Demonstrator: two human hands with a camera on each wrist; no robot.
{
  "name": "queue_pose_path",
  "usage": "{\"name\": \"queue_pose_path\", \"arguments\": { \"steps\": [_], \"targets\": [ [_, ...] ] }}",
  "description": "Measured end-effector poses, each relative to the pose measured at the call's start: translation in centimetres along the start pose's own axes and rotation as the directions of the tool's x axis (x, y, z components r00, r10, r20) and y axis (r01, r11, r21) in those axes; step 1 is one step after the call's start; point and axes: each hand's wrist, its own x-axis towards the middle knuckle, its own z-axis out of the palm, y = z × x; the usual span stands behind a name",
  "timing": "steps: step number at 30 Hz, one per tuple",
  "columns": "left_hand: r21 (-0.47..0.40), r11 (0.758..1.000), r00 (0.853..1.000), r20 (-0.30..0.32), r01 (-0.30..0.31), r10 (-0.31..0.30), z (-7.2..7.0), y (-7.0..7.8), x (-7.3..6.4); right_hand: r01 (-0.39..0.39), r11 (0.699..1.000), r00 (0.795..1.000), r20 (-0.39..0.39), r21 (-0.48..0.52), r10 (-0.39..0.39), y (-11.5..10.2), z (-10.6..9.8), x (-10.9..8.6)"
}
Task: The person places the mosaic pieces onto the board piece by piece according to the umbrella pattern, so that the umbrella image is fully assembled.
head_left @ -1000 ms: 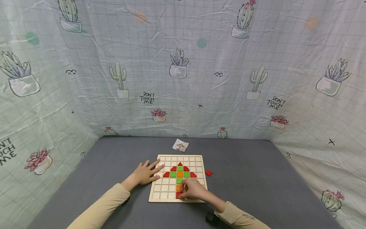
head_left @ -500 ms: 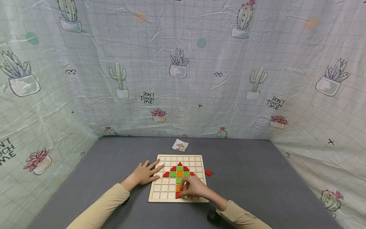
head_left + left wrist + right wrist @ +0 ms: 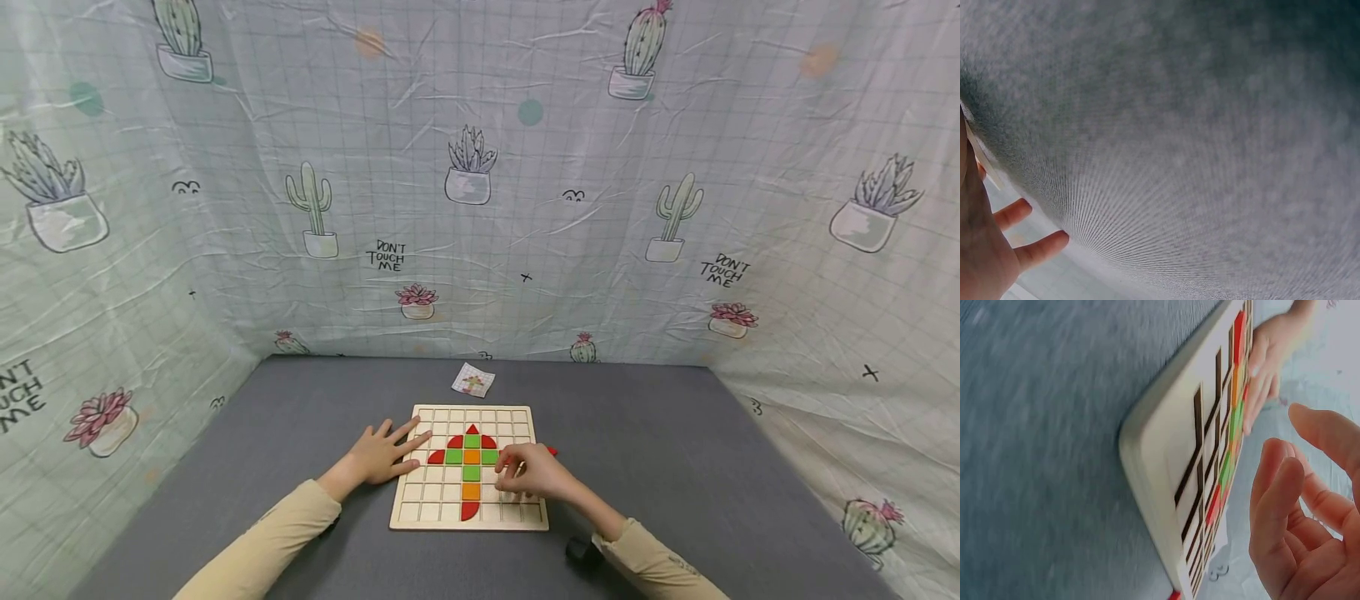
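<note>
A pale wooden grid board (image 3: 429,510) lies on the table. On it, green tiles (image 3: 471,473), orange tiles (image 3: 471,492) and red rounded and triangular pieces form a cross-like figure. The red quarter-round piece (image 3: 469,511) sits in the lowest row of that column. My left hand (image 3: 378,455) rests with spread fingers on the board's left edge. Over the right half of the board hovers my right hand (image 3: 534,472), fingers loosely bent; in the right wrist view its thumb and fingers stand apart with nothing between them. It hides the figure's right end.
A loose red piece (image 3: 552,451) lies just off the board's right edge, partly behind my right hand. Beyond the board is a small picture card (image 3: 473,380) on the grey table (image 3: 637,450). A cactus-print cloth (image 3: 525,275) hangs around the back and sides.
My right hand has let go of the red quarter-round piece at the bottom of the column and moved up and to the right. My left hand has stayed put.
</note>
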Motion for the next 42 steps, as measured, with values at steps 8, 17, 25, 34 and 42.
{"name": "queue_pose_path", "arguments": {
  "steps": [8,17,25,34,42],
  "targets": [
    [-0.011,1.000,0.999,-0.028,-0.029,0.029,0.2,-0.3,-0.1,-0.042,0.997,0.996,-0.080,-0.068,0.036,1.1,-1.6,-0.5],
    [-0.013,0.999,0.999,-0.041,-0.035,0.034,0.8,-0.6,0.1,-0.104,0.992,0.985,-0.143,-0.066,0.093,2.7,-2.8,-0.6],
    [0.005,1.000,1.000,-0.014,-0.009,0.009,0.9,-0.5,0.2,-0.157,0.986,0.975,-0.169,-0.063,0.145,4.3,-3.5,-0.8],
    [-0.005,1.000,1.000,0.004,0.009,-0.009,0.4,-0.1,0.0,-0.219,0.968,0.965,-0.172,-0.125,0.197,5.2,-3.7,-0.5],
    [0.002,1.000,1.000,0.001,0.012,-0.012,0.3,-0.2,0.0,-0.285,0.942,0.944,-0.219,-0.176,0.245,5.2,-3.5,-0.1]
  ]
}}
